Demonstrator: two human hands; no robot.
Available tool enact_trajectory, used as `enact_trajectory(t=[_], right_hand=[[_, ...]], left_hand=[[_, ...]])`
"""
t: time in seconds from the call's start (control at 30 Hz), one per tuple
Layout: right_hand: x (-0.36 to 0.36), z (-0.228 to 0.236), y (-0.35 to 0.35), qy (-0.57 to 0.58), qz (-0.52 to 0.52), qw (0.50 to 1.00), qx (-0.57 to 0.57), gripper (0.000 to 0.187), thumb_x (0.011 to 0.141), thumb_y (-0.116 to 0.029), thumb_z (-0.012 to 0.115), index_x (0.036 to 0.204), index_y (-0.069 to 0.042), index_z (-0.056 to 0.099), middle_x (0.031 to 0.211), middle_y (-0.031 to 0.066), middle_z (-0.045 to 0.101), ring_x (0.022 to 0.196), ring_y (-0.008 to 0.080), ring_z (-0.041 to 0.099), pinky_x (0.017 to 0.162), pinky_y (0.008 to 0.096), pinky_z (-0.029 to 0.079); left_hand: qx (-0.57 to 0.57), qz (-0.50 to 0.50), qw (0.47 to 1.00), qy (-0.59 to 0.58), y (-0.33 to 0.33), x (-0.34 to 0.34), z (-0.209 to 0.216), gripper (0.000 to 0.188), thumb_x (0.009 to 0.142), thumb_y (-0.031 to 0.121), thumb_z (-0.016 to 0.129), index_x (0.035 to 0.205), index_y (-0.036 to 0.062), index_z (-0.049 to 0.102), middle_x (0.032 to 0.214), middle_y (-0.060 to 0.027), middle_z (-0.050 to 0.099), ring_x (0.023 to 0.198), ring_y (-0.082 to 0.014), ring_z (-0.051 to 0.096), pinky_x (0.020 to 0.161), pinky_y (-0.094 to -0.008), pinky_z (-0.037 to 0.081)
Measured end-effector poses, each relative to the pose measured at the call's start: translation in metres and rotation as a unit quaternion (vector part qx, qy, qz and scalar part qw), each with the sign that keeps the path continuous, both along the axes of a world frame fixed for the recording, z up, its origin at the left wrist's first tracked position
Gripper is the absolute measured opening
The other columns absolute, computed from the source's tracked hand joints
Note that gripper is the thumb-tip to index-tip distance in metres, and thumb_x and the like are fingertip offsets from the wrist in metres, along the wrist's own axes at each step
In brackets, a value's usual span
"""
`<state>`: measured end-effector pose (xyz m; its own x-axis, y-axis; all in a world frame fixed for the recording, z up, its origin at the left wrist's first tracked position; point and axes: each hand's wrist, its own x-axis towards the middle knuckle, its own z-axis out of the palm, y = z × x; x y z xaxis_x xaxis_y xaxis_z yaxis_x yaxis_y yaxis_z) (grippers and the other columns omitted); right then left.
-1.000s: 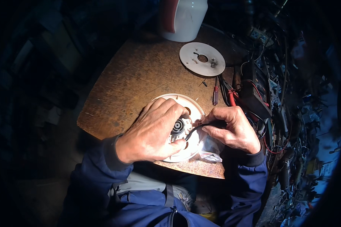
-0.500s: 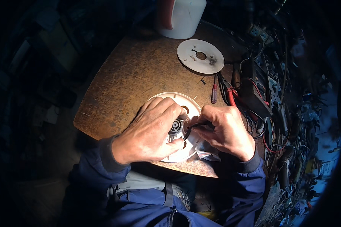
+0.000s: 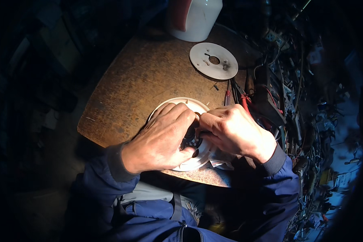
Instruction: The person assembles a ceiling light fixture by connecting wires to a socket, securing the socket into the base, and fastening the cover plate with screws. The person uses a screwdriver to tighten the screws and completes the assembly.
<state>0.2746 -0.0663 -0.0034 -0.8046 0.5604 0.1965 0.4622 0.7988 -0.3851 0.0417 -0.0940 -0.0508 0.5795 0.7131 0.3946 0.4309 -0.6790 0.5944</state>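
Note:
A round white kettle base [image 3: 197, 163] lies near the table's front edge, with dark round openings in it. My left hand [image 3: 159, 139] lies over its left side, fingers curled around the black round connector [image 3: 188, 135] at the middle. From the right, my right hand [image 3: 234, 129] reaches to the same connector, thumb and fingers pinched together beside the left fingertips. Whatever the right fingers hold is hidden behind them. Part of the connector sits in shadow between the two hands.
Beyond the hands lies a white disc [image 3: 203, 66] with a centre hole and dark smudges. A white kettle [image 3: 199, 20] with a red handle stands at the back. A screwdriver [image 3: 228, 97] and red-handled pliers [image 3: 245, 103] lie right, beside heaped wires and parts [image 3: 288, 92]. A clear plastic bag [image 3: 222, 161] touches the base.
My right hand has moved slightly up and left over the connector, its knuckles now turned over the fingertips. The black cord seen at its fingers is now hidden. My left hand has barely moved.

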Motion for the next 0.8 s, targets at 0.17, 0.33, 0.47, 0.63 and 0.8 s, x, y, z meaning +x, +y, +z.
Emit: enact_trajectory(t=[0.17,0.33,0.47,0.63,0.8], right_hand=[[-0.01,0.014,0.011,-0.042,0.026,0.998,-0.049,0.018,0.077,-0.001,0.076,0.087,-0.002,0.061,0.075,0.0149,0.067,0.07,0.0405,0.07,0.06,0.0465,0.054],[-0.01,0.012,0.022,-0.028,0.056,0.994,-0.093,0.022,0.075,-0.001,0.08,0.089,0.0,0.063,0.079,0.0192,0.069,0.077,0.0448,0.07,0.065,0.0489,0.055],[-0.011,0.013,0.026,-0.021,0.06,0.99,-0.126,0.026,0.074,-0.002,0.083,0.092,0.0,0.065,0.082,0.0208,0.07,0.08,0.0453,0.071,0.067,0.0498,0.055],[-0.013,0.011,0.026,-0.069,0.04,0.987,-0.137,0.028,0.076,-0.002,0.084,0.1,0.001,0.069,0.084,0.0217,0.072,0.083,0.0463,0.072,0.07,0.0509,0.056],[-0.013,0.009,0.016,-0.027,-0.046,0.979,-0.196,0.025,0.08,-0.002,0.084,0.102,0.003,0.072,0.087,0.0221,0.075,0.082,0.043,0.074,0.072,0.0475,0.057]], left_hand=[[-0.012,-0.005,1.0,0.009,0.0,-0.004,0.0,0.055,0.075,0.018,0.083,0.117,-0.0047,0.054,0.11,-0.0196,0.056,0.108,-0.0371,0.056,0.1,-0.0489,0.048],[-0.009,-0.003,1.0,-0.019,0.0,-0.002,-0.001,0.055,0.075,0.014,0.084,0.116,-0.0059,0.053,0.109,-0.0205,0.055,0.107,-0.0377,0.056,0.099,-0.0489,0.048],[-0.06,0.016,0.998,-0.012,-0.003,-0.002,0.004,0.058,0.073,0.01,0.085,0.122,-0.0033,0.057,0.116,-0.0209,0.061,0.112,-0.0393,0.061,0.101,-0.0487,0.05],[-0.024,0.011,1.0,-0.008,-0.002,-0.003,0.001,0.058,0.074,0.013,0.087,0.116,-0.006,0.052,0.109,-0.0213,0.056,0.108,-0.0387,0.058,0.099,-0.0499,0.049],[-0.032,0.005,0.999,-0.031,-0.002,-0.005,0.002,0.051,0.074,0.01,0.086,0.115,-0.001,0.057,0.108,-0.0179,0.06,0.105,-0.0366,0.062,0.094,-0.0471,0.051]])
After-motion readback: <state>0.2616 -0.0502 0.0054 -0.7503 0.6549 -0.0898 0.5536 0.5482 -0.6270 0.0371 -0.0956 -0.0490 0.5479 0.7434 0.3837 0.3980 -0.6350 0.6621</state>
